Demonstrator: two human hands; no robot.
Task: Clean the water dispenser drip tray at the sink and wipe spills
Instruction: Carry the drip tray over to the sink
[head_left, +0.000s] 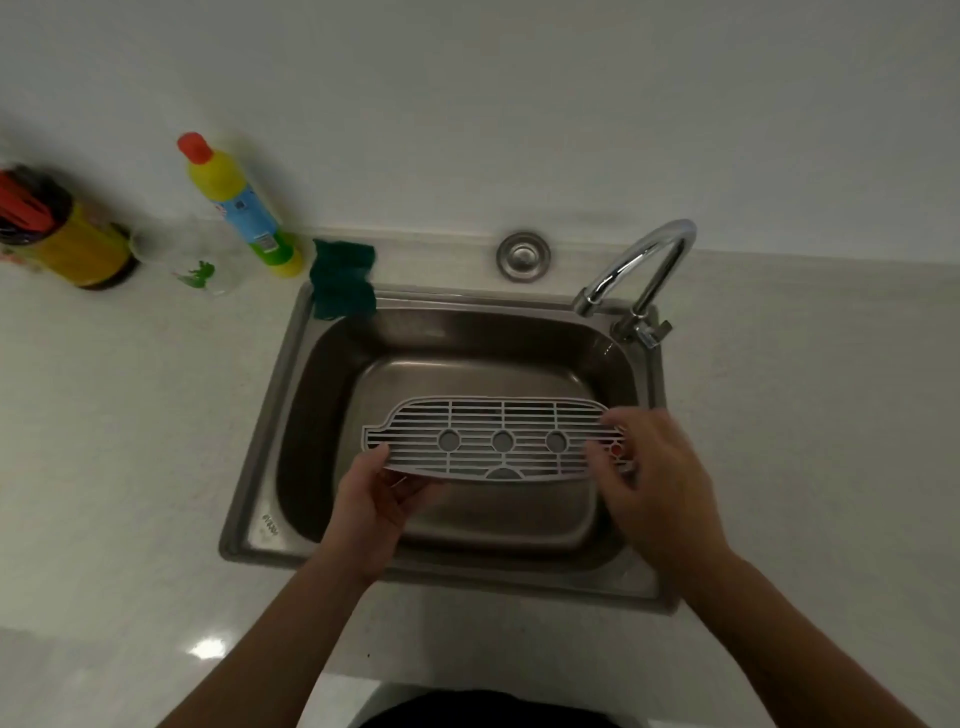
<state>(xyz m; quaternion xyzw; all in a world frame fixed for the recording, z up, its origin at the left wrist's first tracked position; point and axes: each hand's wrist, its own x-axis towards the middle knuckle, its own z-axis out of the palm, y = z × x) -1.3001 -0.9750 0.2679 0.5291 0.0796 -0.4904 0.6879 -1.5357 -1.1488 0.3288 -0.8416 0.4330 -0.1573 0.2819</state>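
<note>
Pale surface (130, 467) is fitted with one steel sink (270, 415). One slotted drip tray (498, 441), pierced by three round holes, is held level over the basin. Two hands are counted: the left hand (363, 504) has its grip clamped on the tray's left end. The right hand (654, 467) is blurred over the right end, so its grip cannot be told. One tap (649, 260), one yellow bottle (239, 208), one dark jar (67, 234) and one green cloth (343, 280) are seen behind.

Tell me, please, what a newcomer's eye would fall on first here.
The pale slotted drip tray grate, held over the steel sink: the left hand grips its left end, the blurred right hand is at its right end. Next, the yellow red-capped bottle standing on the counter, back left.
</note>
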